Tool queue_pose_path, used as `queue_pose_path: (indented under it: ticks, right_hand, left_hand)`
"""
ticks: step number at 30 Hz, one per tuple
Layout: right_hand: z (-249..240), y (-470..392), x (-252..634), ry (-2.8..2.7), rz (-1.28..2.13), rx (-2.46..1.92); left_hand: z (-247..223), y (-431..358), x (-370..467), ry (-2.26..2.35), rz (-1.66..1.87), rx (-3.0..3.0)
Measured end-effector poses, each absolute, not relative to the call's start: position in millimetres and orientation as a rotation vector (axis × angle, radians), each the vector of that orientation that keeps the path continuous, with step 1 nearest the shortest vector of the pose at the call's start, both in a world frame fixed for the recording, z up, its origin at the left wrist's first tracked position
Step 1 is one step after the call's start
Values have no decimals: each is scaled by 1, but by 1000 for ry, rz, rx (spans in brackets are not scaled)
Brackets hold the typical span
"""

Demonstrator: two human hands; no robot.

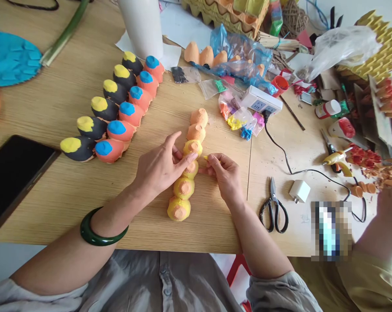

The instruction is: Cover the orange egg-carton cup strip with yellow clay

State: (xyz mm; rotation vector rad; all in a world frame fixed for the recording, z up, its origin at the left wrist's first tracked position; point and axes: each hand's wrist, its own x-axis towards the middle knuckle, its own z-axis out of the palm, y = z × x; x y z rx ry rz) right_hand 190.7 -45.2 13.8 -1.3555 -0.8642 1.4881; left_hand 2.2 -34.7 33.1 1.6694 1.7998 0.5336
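A strip of egg-carton cups (184, 187) lies lengthwise in front of me, its nearer cups coated in yellow around peach tips and its two far cups plain peach. My left hand (161, 162) reaches over from the left, thumb on a middle cup and other fingers against the strip's side, steadying it. Just right of the strip, my right hand (224, 173) pinches a small bit of yellow clay (205, 158) between thumb and index finger. A double row of finished cups (118, 113) stands to the left, black with yellow tops and orange with blue tops.
Scissors (273, 208), a white charger (299, 191) and a power strip (261, 100) with its cable lie on the right. Coloured clay packets (236, 113) sit behind. A black tablet (18, 175) is at left. Another person's arm (386, 221) rests at far right.
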Motion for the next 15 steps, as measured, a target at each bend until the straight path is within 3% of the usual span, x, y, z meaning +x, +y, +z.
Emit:
queue_pose_path:
  ticks: [11,15]
  right_hand:
    - [18,-48,192,-818,1428,-1202]
    - [21,-49,193,-822,1396,-1162]
  left_hand:
    - [12,-36,10,1147,912,1186]
    - [15,-39,14,1111,1018,1093]
